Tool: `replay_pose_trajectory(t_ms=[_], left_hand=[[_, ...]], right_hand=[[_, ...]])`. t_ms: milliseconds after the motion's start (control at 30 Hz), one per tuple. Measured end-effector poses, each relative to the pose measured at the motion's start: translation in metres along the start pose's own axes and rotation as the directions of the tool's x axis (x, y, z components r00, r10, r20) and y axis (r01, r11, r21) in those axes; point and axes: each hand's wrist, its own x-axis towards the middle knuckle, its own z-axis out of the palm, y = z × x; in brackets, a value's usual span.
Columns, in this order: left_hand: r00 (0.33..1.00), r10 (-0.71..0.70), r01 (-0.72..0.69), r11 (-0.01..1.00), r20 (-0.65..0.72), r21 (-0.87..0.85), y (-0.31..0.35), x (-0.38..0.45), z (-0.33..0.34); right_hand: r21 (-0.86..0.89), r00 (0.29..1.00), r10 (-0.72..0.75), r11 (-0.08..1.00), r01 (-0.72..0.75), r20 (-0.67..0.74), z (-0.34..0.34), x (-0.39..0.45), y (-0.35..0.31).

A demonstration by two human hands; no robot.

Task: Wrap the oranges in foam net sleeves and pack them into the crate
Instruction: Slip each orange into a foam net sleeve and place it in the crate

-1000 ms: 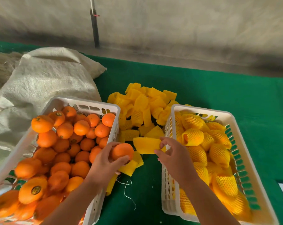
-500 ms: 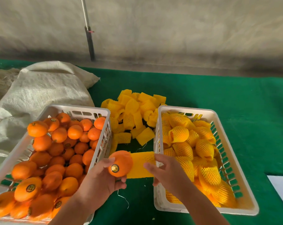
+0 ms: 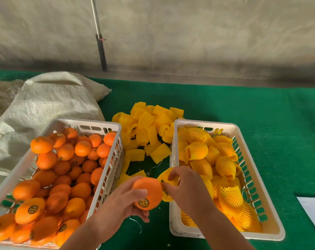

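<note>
My left hand (image 3: 122,204) grips a bare orange (image 3: 148,193) with a round sticker, low between the two crates. My right hand (image 3: 187,188) pinches a yellow foam net sleeve (image 3: 166,177) whose open end touches the orange's right side. The white crate on the left (image 3: 91,123) is heaped with several bare oranges (image 3: 62,170). The white crate on the right (image 3: 203,122) holds several oranges wrapped in yellow net (image 3: 216,159). A pile of loose sleeves (image 3: 149,127) lies on the green cloth behind my hands.
A green cloth (image 3: 261,114) covers the table. A white woven sack (image 3: 50,100) lies behind the left crate. A thin pole (image 3: 100,49) stands against the grey wall at the back. A white sheet (image 3: 314,210) shows at the right edge.
My left hand has brought the orange from the left crate's edge to the gap between the crates. My right hand has carried the sleeve down to meet it, its mouth now against the orange.
</note>
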Motion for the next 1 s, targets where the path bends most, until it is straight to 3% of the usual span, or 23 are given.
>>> replay_pose_trajectory(t_ms=[67,233,267,333,433,500,567,700,867,933,1000], left_hand=[[0.994,-0.006,-0.014,0.982,0.109,0.187,0.007,-0.002,0.008],[0.986,0.018,-0.104,0.838,0.164,0.536,0.028,-0.006,0.019],[0.983,-0.011,-0.112,0.75,0.181,0.652,0.033,-0.008,0.018],[0.98,-0.087,-0.12,0.461,0.179,0.879,0.041,-0.009,0.018],[0.972,-0.199,-0.104,0.113,0.125,0.988,0.045,-0.007,0.025],[0.961,-0.251,-0.121,-0.025,0.111,0.992,0.041,-0.006,0.033],[0.957,-0.266,-0.143,-0.08,0.117,0.987,0.037,-0.006,0.037],[0.962,-0.253,-0.128,-0.062,0.108,0.99,0.033,-0.003,0.029],[0.979,-0.194,-0.054,0.086,0.07,0.995,0.033,-0.004,0.006],[0.987,-0.156,-0.007,0.233,0.044,0.972,0.031,-0.002,-0.001],[0.992,-0.125,0.042,0.521,0.027,0.852,0.029,0.0,-0.004]], right_hand=[[-0.038,0.996,-0.064,0.997,0.066,0.065,0.004,0.001,-0.003],[-0.083,0.959,-0.181,0.976,0.203,0.217,0.008,0.002,-0.002],[-0.079,0.954,-0.201,0.972,0.223,0.223,0.008,0.002,-0.002],[-0.048,0.946,-0.235,0.967,0.251,0.223,0.009,0.002,-0.002],[-0.024,0.93,-0.269,0.959,0.284,0.249,0.011,0.002,-0.002],[-0.033,0.911,-0.296,0.947,0.318,0.285,0.015,0.003,-0.002],[-0.051,0.896,-0.319,0.935,0.351,0.308,0.019,0.002,-0.002],[-0.023,0.928,-0.281,0.955,0.295,0.246,0.022,-0.001,0.009],[-0.038,0.962,-0.227,0.971,0.236,0.153,0.017,-0.007,0.02],[-0.029,0.967,-0.219,0.974,0.225,0.13,0.018,-0.01,0.018],[-0.016,0.969,-0.219,0.975,0.222,0.112,0.021,-0.011,0.017]])
